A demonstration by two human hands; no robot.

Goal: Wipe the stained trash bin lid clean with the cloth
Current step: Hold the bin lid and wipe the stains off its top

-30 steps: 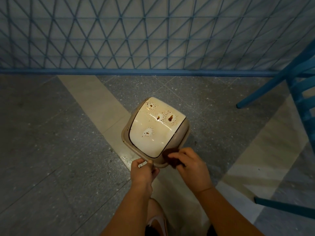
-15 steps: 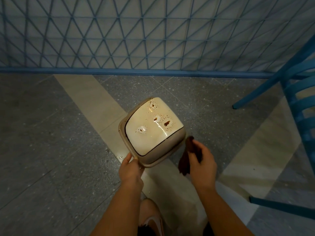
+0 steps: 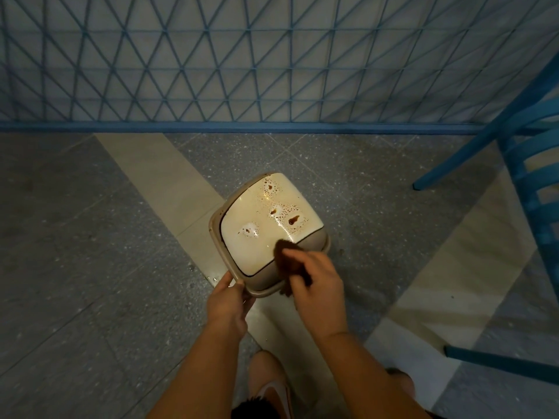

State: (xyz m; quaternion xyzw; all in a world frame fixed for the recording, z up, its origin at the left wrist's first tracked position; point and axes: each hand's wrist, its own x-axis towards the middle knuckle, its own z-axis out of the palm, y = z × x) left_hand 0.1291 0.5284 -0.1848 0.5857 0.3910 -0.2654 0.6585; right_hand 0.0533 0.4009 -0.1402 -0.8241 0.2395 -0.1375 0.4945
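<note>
While my left hand (image 3: 227,306) holds the near corner of the trash bin lid (image 3: 266,225), my right hand (image 3: 317,282) presses the dark cloth (image 3: 287,252) on its near edge, by the brown spots (image 3: 284,216).

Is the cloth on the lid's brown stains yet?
No, the cloth in the right hand sits at the lid's near edge, short of the stains.

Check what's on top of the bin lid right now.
On the lid: four brown stains with droplets, plus the dark cloth in the right hand at its near edge. Anything beneath the cloth is hidden.
</note>
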